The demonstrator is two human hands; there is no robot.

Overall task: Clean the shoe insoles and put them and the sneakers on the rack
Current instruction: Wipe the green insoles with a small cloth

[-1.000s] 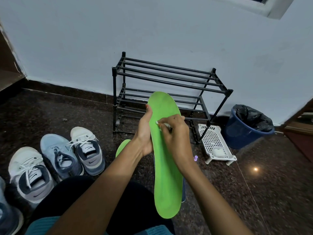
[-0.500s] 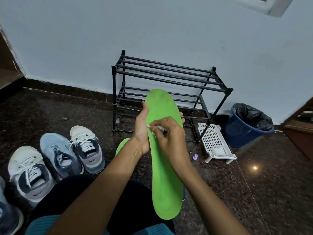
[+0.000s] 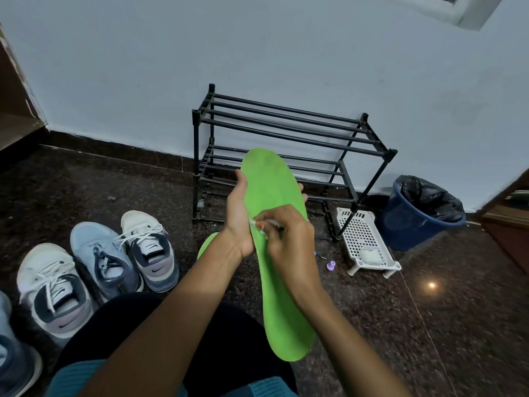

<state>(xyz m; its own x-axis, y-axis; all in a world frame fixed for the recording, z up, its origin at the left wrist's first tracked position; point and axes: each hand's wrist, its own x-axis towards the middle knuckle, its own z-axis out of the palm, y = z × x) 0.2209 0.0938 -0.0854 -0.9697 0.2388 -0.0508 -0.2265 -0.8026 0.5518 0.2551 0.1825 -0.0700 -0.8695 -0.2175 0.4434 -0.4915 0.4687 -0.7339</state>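
Green insole [image 3: 283, 310]: held over the lap, heel nearest, matte, faintly scuffed toward the toe. Left hand [image 3: 239, 222] grips its left edge. Right hand [image 3: 289, 239] pinches a white tool [image 3: 269, 223], probably a brush, which has slid across to that edge; cleaning judged mid-course. Beyond, on the floor: second insole [image 3: 207, 243], sneakers [image 3: 148, 247], then the rack [image 3: 286, 133] against the wall.

The lower shelf of the rack [image 3: 289, 136] is screened by the green insole [image 3: 272, 190], gripped by the left hand [image 3: 239, 222], and by the right hand [image 3: 289, 239] pinching a small white tool [image 3: 269, 223]. The top shelf is left open from above. The rack's right foot is crowded by a white basket [image 3: 363, 242] and a blue bin [image 3: 412, 224]; open floor is seen between its left legs and the sneakers [image 3: 100, 253].
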